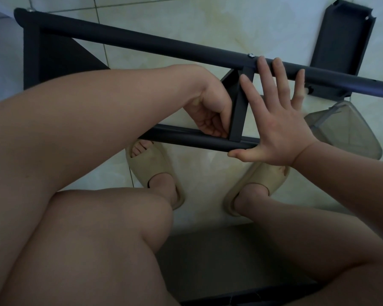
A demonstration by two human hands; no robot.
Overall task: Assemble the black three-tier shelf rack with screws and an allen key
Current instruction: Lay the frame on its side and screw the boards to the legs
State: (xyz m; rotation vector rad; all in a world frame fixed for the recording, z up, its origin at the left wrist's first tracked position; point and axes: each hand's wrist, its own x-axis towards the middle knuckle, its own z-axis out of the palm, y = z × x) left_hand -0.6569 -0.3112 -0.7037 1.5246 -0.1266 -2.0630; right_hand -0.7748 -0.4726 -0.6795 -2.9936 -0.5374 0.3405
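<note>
The black rack frame lies on its side across the floor, with an upper tube (164,44) and a lower tube (186,141). A middle shelf panel (239,111) stands edge-on between them, and a screw head (250,55) shows on the upper tube above it. My left hand (208,113) curls its fingers at the panel's lower end, where it meets the lower tube; anything small inside the fingers is hidden. My right hand (274,120) is spread flat against the frame, fingertips on the upper tube and thumb along the lower tube. No allen key is visible.
Another shelf panel (53,58) is fixed at the frame's left end. A loose black shelf panel (343,38) lies on the tiled floor at top right. A clear plastic container (345,129) sits just right of my right hand. My knees and beige slippers (150,171) fill the foreground.
</note>
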